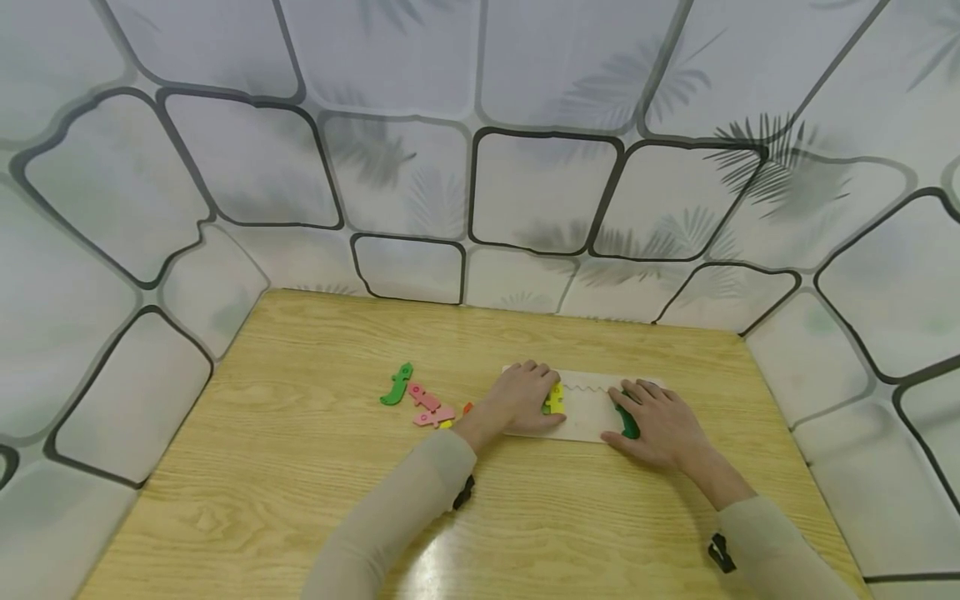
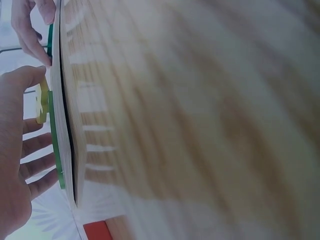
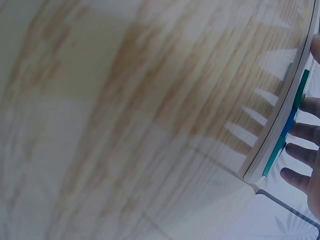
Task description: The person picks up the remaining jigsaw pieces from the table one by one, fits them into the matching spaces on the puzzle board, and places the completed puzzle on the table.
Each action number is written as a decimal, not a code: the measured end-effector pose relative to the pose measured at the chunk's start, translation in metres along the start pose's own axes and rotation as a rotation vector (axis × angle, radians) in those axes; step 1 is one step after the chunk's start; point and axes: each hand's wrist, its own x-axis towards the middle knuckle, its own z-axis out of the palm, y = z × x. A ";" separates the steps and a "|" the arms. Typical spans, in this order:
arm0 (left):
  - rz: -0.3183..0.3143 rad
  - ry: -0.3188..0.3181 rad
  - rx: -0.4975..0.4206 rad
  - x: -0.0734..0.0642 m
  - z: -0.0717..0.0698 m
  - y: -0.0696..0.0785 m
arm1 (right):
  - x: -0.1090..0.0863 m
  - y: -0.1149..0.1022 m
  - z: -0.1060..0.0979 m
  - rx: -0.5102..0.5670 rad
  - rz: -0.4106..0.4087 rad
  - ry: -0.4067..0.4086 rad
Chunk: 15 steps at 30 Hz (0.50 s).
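Note:
My left hand [image 1: 517, 398] lies over the left end of a pale wooden puzzle board [image 1: 588, 412] and pinches a yellow puzzle piece [image 1: 556, 398] between thumb and index finger. In the left wrist view that yellow piece [image 2: 42, 102] stands slightly tilted beside a flat green piece [image 2: 56, 140] on the board. My right hand [image 1: 663, 423] rests over the board's right end, fingers spread. A dark green piece [image 1: 627, 421] shows between its thumb and fingers. In the right wrist view its fairly straight fingers touch green and blue pieces [image 3: 290, 120] on the board.
Left of the board lie loose puzzle pieces on the wooden table [image 1: 300, 475]: a green lizard-shaped piece [image 1: 397, 385], two pink pieces [image 1: 423, 396], part of a yellow piece [image 1: 446, 424] and an orange-red piece [image 1: 468, 408]. Behind the table rises a patterned cloth wall [image 1: 420, 267].

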 end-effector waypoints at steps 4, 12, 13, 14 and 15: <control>0.001 -0.007 -0.001 0.000 0.001 0.000 | -0.001 0.000 0.001 -0.003 0.002 0.002; -0.003 -0.018 0.006 0.000 0.000 0.000 | -0.001 0.001 0.000 -0.011 -0.001 0.005; -0.003 -0.020 0.005 0.000 0.000 0.000 | -0.001 0.001 0.000 -0.012 0.000 0.006; -0.003 -0.020 0.003 0.000 0.000 0.000 | -0.001 0.001 0.001 -0.013 -0.001 0.008; -0.003 -0.021 0.002 0.000 0.000 0.000 | -0.001 0.001 0.001 -0.013 -0.003 0.012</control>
